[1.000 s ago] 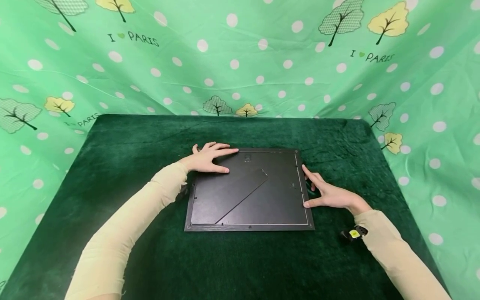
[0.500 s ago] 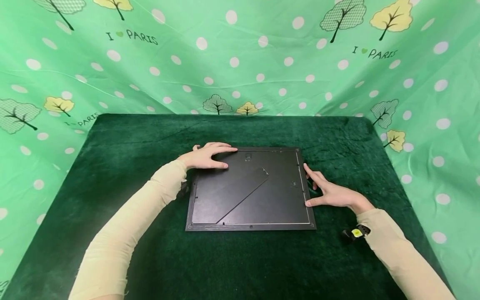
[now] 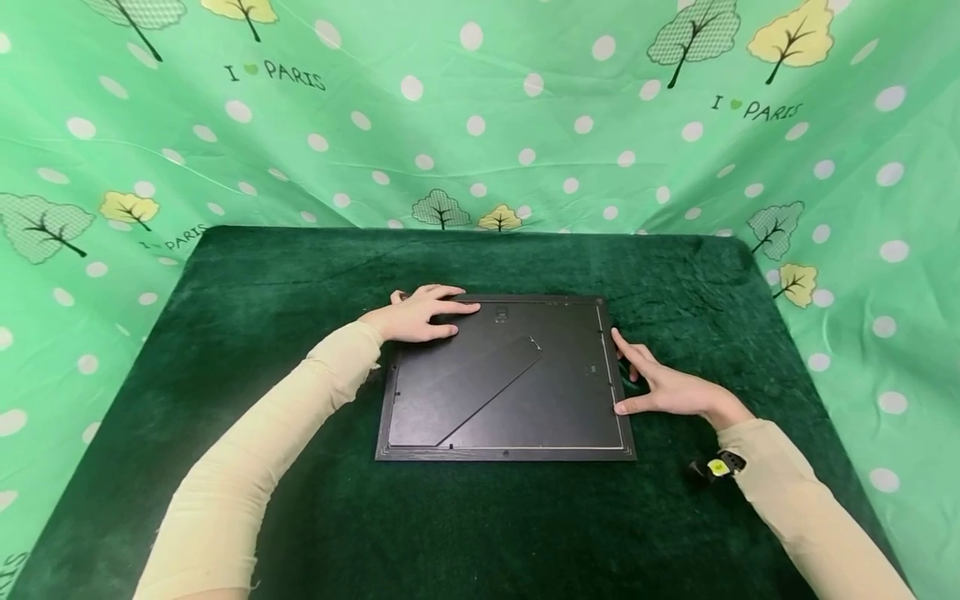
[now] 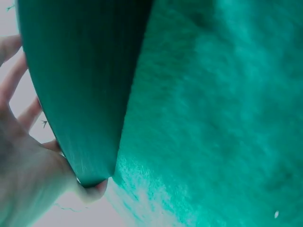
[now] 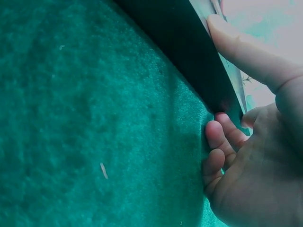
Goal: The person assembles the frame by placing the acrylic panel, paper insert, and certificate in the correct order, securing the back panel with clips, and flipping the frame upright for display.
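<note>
A black picture frame (image 3: 570, 400) lies back side up on the green cloth, its diagonal stand leg (image 3: 465, 383) folded flat. My left hand (image 3: 420, 317) rests over its far left corner, fingers spread and thumb on the backing. In the left wrist view, the frame's side (image 4: 85, 94) stands beside the left hand (image 4: 28, 165), with one fingertip round the corner. My right hand (image 3: 667, 387) touches the right edge with thumb and forefinger apart. In the right wrist view, the thumb of the right hand (image 5: 265, 137) lies on the rim; its other fingers bend loosely by the side.
Dark green plush cloth (image 3: 480, 533) covers the table on all sides of the frame. A light green curtain (image 3: 480, 100) with trees and white dots hangs behind and at both sides. A small black device with a yellow label (image 3: 717, 467) sits on the right wrist.
Frame and hands appear slightly farther right in the head view, and the curtain shifts a little with them. Both hands keep their places on the picture frame.
</note>
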The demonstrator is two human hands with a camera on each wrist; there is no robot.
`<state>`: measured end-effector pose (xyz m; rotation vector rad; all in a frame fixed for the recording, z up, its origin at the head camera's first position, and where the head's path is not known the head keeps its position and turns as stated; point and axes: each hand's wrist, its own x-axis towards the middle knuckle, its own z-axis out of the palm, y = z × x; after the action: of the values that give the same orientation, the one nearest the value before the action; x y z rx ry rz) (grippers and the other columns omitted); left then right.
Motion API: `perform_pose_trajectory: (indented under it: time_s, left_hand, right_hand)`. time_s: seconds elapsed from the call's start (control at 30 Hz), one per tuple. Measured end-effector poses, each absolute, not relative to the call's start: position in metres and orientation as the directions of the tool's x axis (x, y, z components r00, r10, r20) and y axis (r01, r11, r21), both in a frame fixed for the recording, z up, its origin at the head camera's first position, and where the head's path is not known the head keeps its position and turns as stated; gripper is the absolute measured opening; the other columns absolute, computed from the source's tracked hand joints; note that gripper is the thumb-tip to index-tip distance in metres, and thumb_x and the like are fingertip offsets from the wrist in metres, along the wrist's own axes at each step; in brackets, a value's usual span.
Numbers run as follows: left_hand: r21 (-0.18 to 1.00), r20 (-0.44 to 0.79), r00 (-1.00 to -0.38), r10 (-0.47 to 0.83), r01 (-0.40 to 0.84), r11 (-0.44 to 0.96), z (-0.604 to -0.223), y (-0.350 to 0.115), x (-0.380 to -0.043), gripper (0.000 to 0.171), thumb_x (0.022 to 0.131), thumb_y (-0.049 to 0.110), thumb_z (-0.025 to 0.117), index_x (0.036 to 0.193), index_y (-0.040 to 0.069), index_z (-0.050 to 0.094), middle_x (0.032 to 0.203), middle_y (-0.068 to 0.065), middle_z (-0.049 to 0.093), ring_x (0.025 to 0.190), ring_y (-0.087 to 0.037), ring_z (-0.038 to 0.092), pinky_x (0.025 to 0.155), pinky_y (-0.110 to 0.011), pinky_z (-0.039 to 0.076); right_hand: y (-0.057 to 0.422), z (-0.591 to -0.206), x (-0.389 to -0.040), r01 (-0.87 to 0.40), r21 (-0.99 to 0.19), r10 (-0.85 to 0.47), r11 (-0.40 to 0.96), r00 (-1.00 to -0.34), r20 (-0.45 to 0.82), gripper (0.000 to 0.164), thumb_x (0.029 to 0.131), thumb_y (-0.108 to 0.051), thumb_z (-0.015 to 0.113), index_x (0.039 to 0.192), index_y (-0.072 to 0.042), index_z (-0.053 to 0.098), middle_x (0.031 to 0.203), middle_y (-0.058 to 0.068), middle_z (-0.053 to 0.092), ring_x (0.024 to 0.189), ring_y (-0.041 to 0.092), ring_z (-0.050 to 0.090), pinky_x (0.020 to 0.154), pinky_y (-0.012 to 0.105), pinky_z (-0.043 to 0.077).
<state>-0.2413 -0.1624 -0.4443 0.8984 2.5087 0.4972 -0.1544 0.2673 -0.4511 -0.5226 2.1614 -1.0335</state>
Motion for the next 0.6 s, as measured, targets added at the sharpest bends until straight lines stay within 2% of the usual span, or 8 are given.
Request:
perform_pose_trajectory:
  time_s: [0.33, 0.6]
  left_hand:
    - [0.45, -0.285, -0.727, 0.625, 0.474, 0.757, -0.4457, -0.1613, -0.2393, 0.043, 0.103, 0.043, 0.04, 0.146, 0.042, 0.04, 0.157, 0.001, 0.023, 0.143, -0.035, 0.013, 0.096, -0.074, 0.009]
    - [0.459, -0.273, -0.738, 0.617, 0.464, 0.758, -0.4468, -0.162, -0.237, 0.056, 0.095, 0.062, 0.042, 0.147, 0.041, 0.038, 0.159, 0.004, 0.017, 0.144, -0.034, 0.009, 0.096, -0.073, 0.004]
  right_hand:
    - [0.2657, -0.4502, -0.1536, -0.065, -0.79, -0.599, 0.61, -0.69, -0.406, 0.107, 0.089, -0.025, 0.071, 0.153, -0.022, -0.015, 0.142, 0.014, 0.014, 0.102, 0.03, 0.03, 0.079, 0.043, 0.034]
    - [0.2655, -0.4487, -0.1545, -0.077, -0.781, -0.592, 0.62, -0.699, -0.401, 0.108, 0.089, -0.027, 0.072, 0.154, -0.023, -0.014, 0.142, 0.014, 0.015, 0.102, 0.03, 0.03, 0.079, 0.043, 0.034]
